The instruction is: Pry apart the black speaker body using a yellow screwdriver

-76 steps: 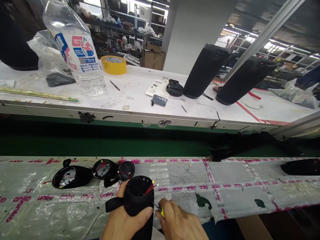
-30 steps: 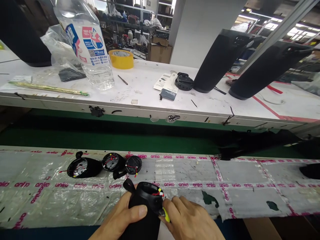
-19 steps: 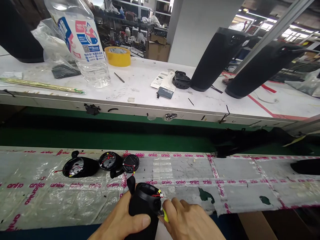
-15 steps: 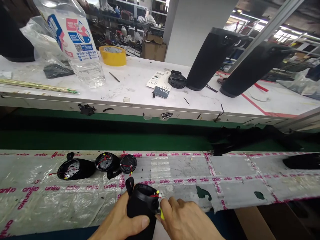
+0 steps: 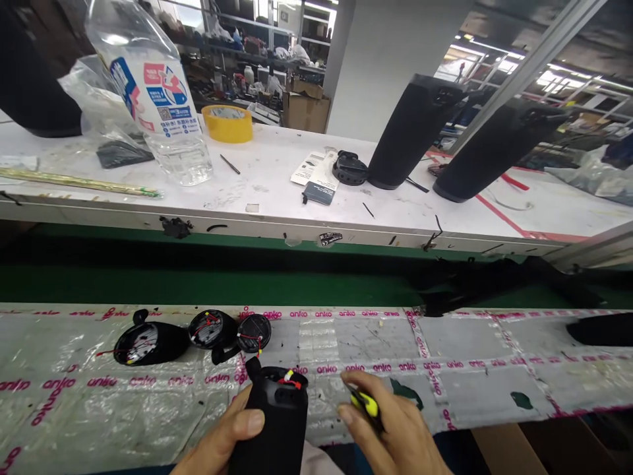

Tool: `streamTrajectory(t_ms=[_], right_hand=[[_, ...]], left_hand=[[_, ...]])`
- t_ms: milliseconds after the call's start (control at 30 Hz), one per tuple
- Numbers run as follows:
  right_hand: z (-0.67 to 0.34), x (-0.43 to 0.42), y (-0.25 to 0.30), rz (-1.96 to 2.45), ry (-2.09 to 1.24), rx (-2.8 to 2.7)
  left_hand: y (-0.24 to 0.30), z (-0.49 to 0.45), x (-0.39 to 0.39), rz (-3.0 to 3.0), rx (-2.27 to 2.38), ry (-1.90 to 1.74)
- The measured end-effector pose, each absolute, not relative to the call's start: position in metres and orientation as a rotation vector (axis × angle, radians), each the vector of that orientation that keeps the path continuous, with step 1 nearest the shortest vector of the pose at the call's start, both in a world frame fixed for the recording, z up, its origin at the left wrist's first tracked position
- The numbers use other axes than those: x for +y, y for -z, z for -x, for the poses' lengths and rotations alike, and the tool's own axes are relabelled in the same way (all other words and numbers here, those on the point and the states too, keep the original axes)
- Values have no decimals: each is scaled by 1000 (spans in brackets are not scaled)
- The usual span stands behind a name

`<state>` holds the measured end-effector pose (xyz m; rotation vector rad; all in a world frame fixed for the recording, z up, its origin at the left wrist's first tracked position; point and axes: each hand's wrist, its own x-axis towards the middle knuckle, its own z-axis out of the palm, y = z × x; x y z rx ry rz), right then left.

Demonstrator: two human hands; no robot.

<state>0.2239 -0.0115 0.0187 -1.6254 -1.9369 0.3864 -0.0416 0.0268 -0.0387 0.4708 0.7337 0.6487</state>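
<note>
My left hand (image 5: 232, 429) is wrapped round a black cylindrical speaker body (image 5: 271, 429), held upright with a slight tilt. Red wires with small white and yellow connectors (image 5: 291, 377) stick up at its open top, beside a black strap loop. To its right, clear of the speaker, my right hand (image 5: 390, 422) holds a small yellow-and-black hand tool (image 5: 366, 402) in curled fingers; the palm hides part of it, so its exact kind cannot be made out. Beyond my left hand lie two similar open speaker bodies (image 5: 173, 342) and a round black end piece (image 5: 254, 332) with wires.
Plastic sheeting with pink print (image 5: 376, 343) covers the near bench. On the white shelf (image 5: 267, 178) stand a water bottle (image 5: 171, 105), yellow tape (image 5: 227, 124) and two tall black speakers (image 5: 410, 132). Another black cylinder (image 5: 603, 328) lies at right. A green strip runs between bench and shelf.
My right hand has moved right, away from the speaker's rim, taking the yellow-and-black tool with it. The speaker body has turned in my left hand, and its wires now stand at the top.
</note>
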Motion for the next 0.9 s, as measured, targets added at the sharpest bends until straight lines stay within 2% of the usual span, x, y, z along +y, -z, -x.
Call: streamTrajectory(t_ms=[167, 267, 500, 633, 700, 800, 900], right_hand=[[-210, 15, -30, 1381, -849, -1955], [-205, 30, -42, 1262, -1180, -1910], [-197, 26, -44, 1697, -1169, -1712], [-196, 25, -47, 1575, -1422, -1493], [-203, 21, -47, 1597, -1332, -1451], [-218, 10, -41, 1678, -985, -1620], [-226, -1, -30, 1571, -919, -1929]], left_hand=[[33, 33, 37, -451, 569, -571], [31, 26, 44, -463, 654, -547], [29, 5, 30, -987, 1156, -812], [12, -1, 27, -1082, 1036, -704], [7, 6, 32, -915, 988, -656], [11, 24, 39, -732, 1044, -616], [20, 37, 41, -724, 927, -573]])
